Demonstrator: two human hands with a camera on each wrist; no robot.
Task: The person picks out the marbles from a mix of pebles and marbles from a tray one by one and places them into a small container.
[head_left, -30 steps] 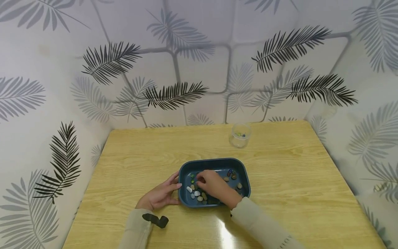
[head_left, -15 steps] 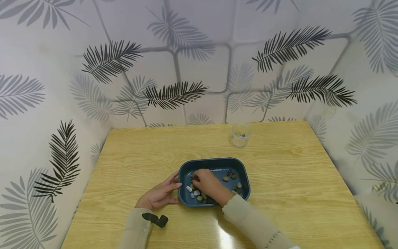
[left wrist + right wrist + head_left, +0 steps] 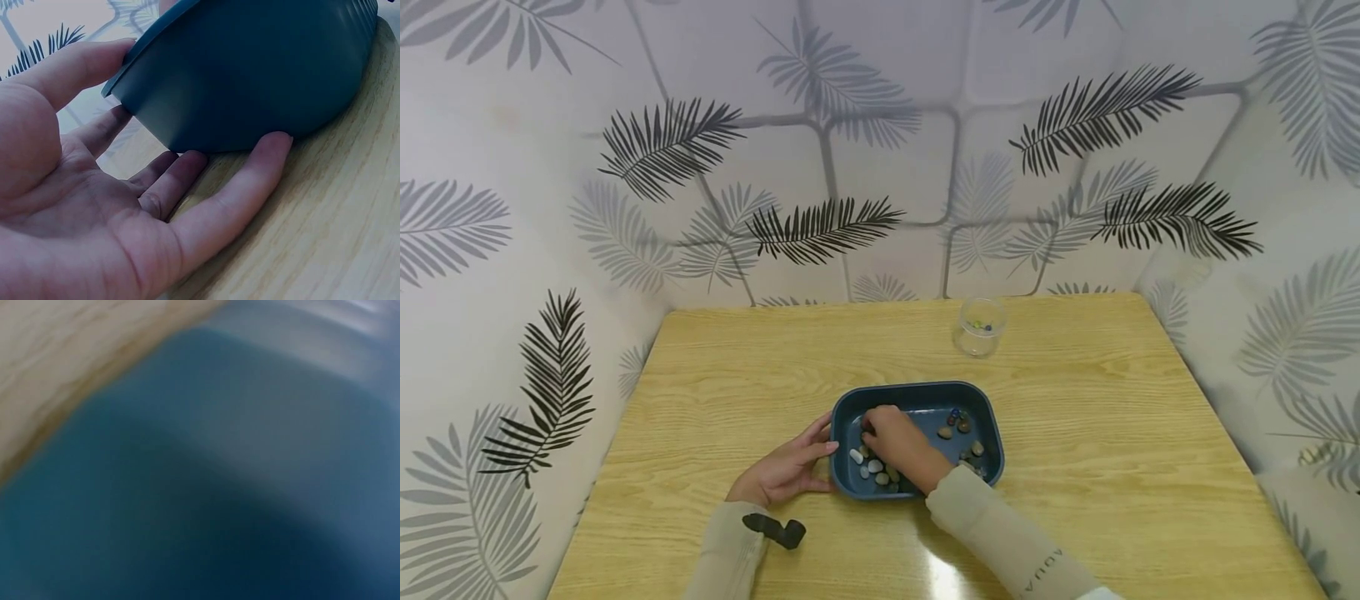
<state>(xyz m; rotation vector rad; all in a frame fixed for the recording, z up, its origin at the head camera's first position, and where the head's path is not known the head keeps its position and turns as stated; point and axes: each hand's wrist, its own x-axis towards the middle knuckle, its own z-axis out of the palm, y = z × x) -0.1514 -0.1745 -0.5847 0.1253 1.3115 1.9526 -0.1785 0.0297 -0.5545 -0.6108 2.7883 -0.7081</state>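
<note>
sitting inside the dark-blue rounded-rectangular plastic tray (image 3: 917, 396), right-hand grip (image 3: 897, 437) is curled, can't tell if pinching; small white oval stone pebble (image 3: 856, 456) lies at its near left in the tray. left-hand grip (image 3: 786, 472) spread against tray's left end.

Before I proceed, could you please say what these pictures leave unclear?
Head view: whatever the right hand may hold; the hand covers it.
Head view: what the bits in the cup are; too small.
Left wrist view: the inside of the tray; its outside hides it.
Right wrist view: surface detail, lost to blur.
</note>
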